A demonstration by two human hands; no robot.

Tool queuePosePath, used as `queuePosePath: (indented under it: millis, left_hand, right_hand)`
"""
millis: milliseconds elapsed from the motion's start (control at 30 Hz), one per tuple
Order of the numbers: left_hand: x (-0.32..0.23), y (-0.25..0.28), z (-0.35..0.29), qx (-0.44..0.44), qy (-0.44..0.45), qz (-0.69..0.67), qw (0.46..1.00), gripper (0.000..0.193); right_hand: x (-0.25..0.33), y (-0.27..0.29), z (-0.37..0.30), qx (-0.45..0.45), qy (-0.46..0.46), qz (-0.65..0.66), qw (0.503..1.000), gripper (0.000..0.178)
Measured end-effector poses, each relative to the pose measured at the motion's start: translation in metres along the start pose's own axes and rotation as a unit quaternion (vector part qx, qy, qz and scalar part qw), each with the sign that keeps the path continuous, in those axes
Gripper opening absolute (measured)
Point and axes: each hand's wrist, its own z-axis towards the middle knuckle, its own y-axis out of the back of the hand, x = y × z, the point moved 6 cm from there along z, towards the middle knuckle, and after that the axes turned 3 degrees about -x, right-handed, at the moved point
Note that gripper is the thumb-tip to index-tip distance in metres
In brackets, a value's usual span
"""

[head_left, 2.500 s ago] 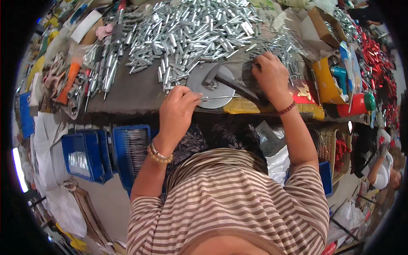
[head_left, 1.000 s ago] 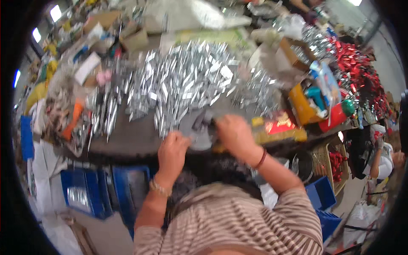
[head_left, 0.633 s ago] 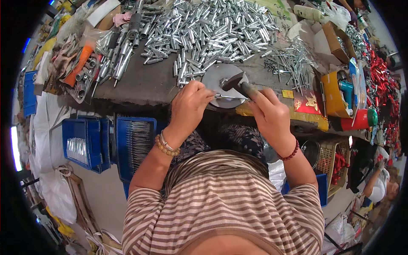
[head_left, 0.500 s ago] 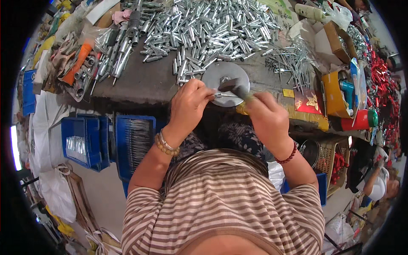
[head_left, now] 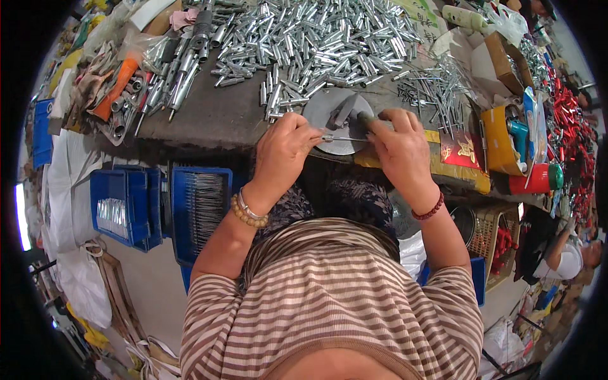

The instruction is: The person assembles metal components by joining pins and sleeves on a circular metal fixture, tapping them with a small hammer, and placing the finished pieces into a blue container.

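Observation:
My left hand (head_left: pixel 287 149) pinches a small silver metal tube (head_left: pixel 324 137) at the near edge of a round grey metal plate (head_left: pixel 316 107). From the tube a thin metal rod (head_left: pixel 348 139) runs right, across the plate's near edge, toward my right fingers. My right hand (head_left: pixel 404 147) is closed beside the plate, at a hammer whose dark metal head (head_left: pixel 348 111) shows over the plate. The hammer's handle is mostly hidden by my fingers. Whether those fingers also touch the rod's end is hard to see.
A large heap of silver metal tubes (head_left: pixel 329 44) covers the bench beyond the plate. Thin rods (head_left: pixel 434 95) lie at its right, near a red card (head_left: pixel 460 152). Tools (head_left: pixel 183 76) lie at the left. Below the bench edge stand blue bins (head_left: pixel 201 171) and a woven basket (head_left: pixel 491 231).
The hammer head has moved a little up and away, and its angle has turned. My right hand has shifted slightly right and away. My left hand stays on the tube.

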Motion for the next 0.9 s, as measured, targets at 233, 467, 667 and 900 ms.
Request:
queuePosePath:
  millis: [233,467,667,900]
  left_hand:
    - [-0.001,0.000,-0.004,-0.026,-0.012,-0.010,1.000,0.021]
    - [-0.002,-0.010,-0.046,-0.073,0.212,-0.210,0.952,0.037]
    - [0.004,-0.026,-0.059,-0.045,0.350,-0.432,0.830,0.056]
    - [0.013,-0.003,-0.068,-0.105,0.372,-0.436,0.812,0.060]
  right_hand:
    - [0.024,-0.012,-0.030,0.146,-0.150,0.099,0.973,0.019]
    - [0.032,-0.036,-0.061,0.261,-0.392,0.418,0.777,0.025]
    - [0.045,-0.050,-0.072,0.262,-0.405,0.443,0.756,0.028]
    - [0.067,-0.048,-0.059,0.232,-0.372,0.436,0.786,0.028]
